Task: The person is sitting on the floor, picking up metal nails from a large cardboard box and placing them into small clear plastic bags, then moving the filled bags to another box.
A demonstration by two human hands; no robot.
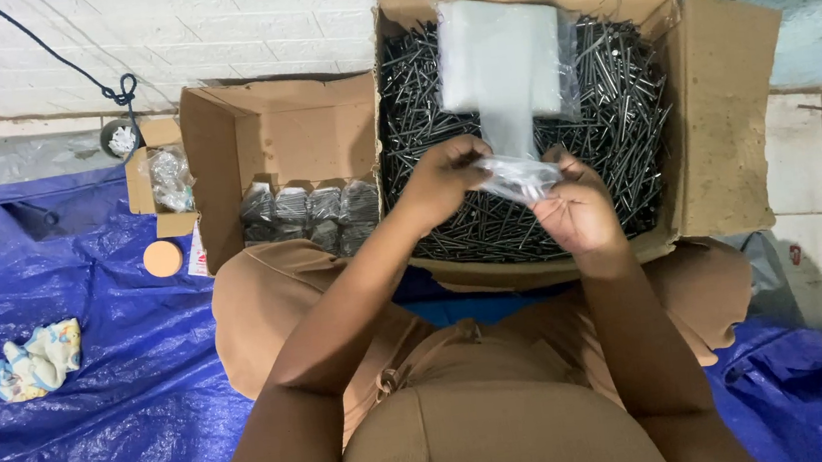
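My left hand [447, 169] and my right hand [574, 203] both pinch the mouth of a small clear plastic bag [518, 176] over a big cardboard box [722, 121] full of dark metal nails [620, 110]. A stack of clear plastic bags [500, 57] lies on top of the nails, just beyond my hands. To the left stands a second cardboard box [222, 149] holding several filled bags of nails [314, 215] along its near side.
I sit on a blue tarp [75, 394] over a tiled floor, knees against the boxes. A small open carton [160, 180] with a plastic bag, a round orange lid [162, 258] and a crumpled cloth [37, 359] lie at left. A white brick wall is behind.
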